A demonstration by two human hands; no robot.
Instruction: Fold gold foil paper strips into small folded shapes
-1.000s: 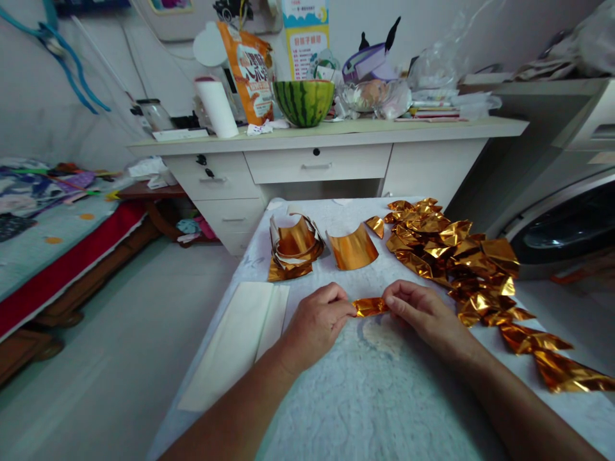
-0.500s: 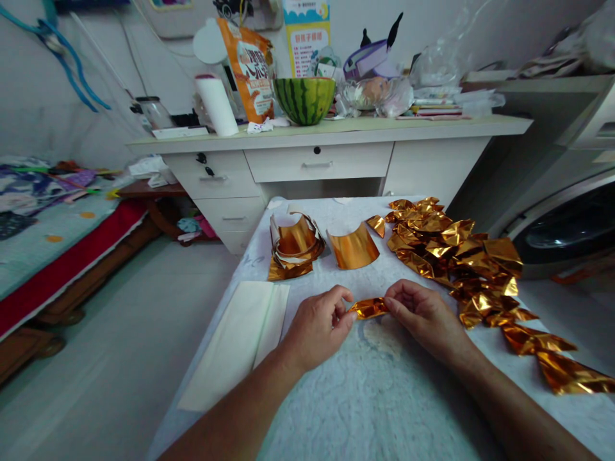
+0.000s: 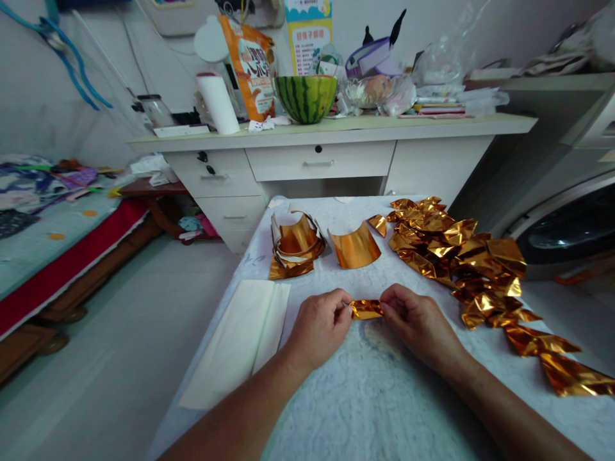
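Note:
A small folded strip of shiny gold foil (image 3: 366, 310) is stretched level between my two hands, just above the cloth-covered table. My left hand (image 3: 324, 323) pinches its left end between thumb and fingers. The right end is pinched by my right hand (image 3: 416, 320). Beyond my hands lie a curved gold foil sheet (image 3: 355, 247) and a curled stack of gold sheets (image 3: 295, 240) with pale undersides. To the right spreads a pile of folded gold foil pieces (image 3: 446, 250). A flat white paper (image 3: 230, 346) rests left of my left forearm.
A white desk (image 3: 317, 131) with drawers stands behind the table, holding a cut watermelon (image 3: 306, 99), an orange snack bag (image 3: 252, 73) and a paper roll (image 3: 218, 104). At right is a washing machine (image 3: 571, 211); a bed (image 3: 57, 250) is at left.
My left fingers have closed onto the left end of the foil strip. The strip now sits slightly further left and looks flatter between my hands.

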